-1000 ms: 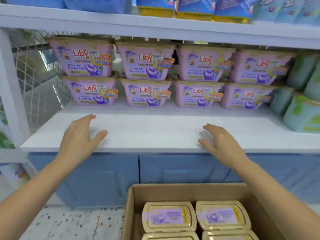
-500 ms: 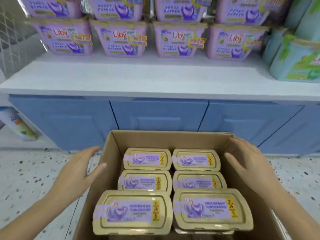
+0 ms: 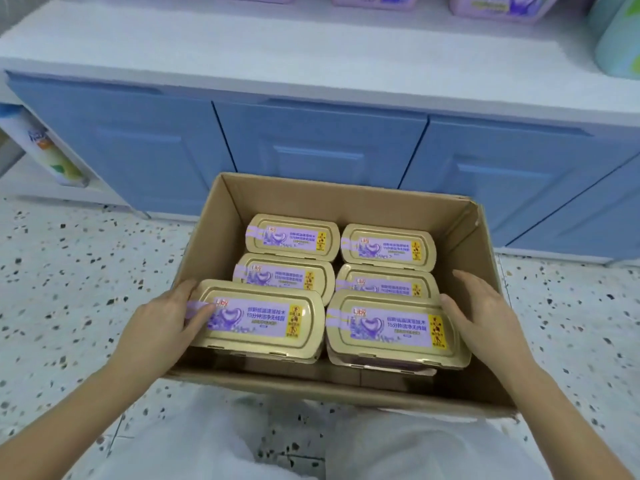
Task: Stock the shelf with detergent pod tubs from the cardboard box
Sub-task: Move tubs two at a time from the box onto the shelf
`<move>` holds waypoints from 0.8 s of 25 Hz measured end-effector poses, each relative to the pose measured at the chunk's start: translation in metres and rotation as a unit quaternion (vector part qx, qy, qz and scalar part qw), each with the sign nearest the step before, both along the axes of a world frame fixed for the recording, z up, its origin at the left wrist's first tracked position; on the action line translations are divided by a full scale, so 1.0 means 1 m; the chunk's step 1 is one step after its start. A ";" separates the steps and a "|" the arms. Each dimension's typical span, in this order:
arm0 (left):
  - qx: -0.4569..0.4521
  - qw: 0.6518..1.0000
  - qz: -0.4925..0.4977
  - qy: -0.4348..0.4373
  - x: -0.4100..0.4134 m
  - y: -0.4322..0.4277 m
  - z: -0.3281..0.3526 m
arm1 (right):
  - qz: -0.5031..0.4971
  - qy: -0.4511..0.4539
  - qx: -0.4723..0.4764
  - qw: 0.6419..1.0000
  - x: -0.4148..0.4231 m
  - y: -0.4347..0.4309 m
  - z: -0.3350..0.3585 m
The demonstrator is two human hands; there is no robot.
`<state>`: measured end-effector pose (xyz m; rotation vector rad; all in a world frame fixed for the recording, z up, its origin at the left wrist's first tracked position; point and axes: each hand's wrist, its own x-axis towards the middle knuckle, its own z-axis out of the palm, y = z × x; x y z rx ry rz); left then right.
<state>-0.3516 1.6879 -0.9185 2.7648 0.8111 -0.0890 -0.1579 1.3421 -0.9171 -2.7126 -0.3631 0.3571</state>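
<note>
An open cardboard box (image 3: 346, 199) stands on the floor and holds several gold-lidded detergent pod tubs with purple labels. The two nearest tubs sit higher than the rest. My left hand (image 3: 162, 323) grips the left end of the near-left tub (image 3: 263, 320), thumb on its lid and fingers hidden down the side. My right hand (image 3: 485, 317) clasps the right end of the near-right tub (image 3: 391, 330), thumb at the lid's edge. Both tubs still rest in the box. The white shelf (image 3: 242, 53) runs across the top, with purple tubs (image 3: 498, 5) at its back.
Blue cabinet doors (image 3: 322, 147) stand right behind the box. A green tub (image 3: 620, 43) sits at the shelf's right end. A bottle (image 3: 52, 150) lies on a low side shelf at the left. My white-trousered knees (image 3: 242, 438) are against the box's near wall.
My view has dropped from the shelf to the box. Both hands came down off the shelf, moved inward past the box walls and closed on the outer ends of the two nearest tubs.
</note>
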 end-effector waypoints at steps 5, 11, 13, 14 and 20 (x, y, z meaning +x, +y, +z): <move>-0.043 0.998 0.048 0.028 0.007 -0.006 -0.020 | -0.056 0.017 0.030 0.998 -0.015 -0.008 -0.015; -0.208 0.970 0.112 -0.058 0.000 -0.005 -0.024 | -0.186 0.137 0.175 0.957 -0.033 -0.013 -0.028; -0.207 0.967 0.130 -0.072 -0.001 -0.008 -0.025 | -0.208 0.149 0.189 0.948 -0.034 -0.017 -0.030; -0.221 0.963 0.140 -0.072 -0.001 -0.009 -0.025 | -0.213 0.150 0.182 0.948 -0.034 -0.018 -0.029; -0.258 0.952 0.155 -0.054 -0.003 -0.005 -0.031 | -0.199 0.110 0.140 0.964 -0.038 -0.019 -0.030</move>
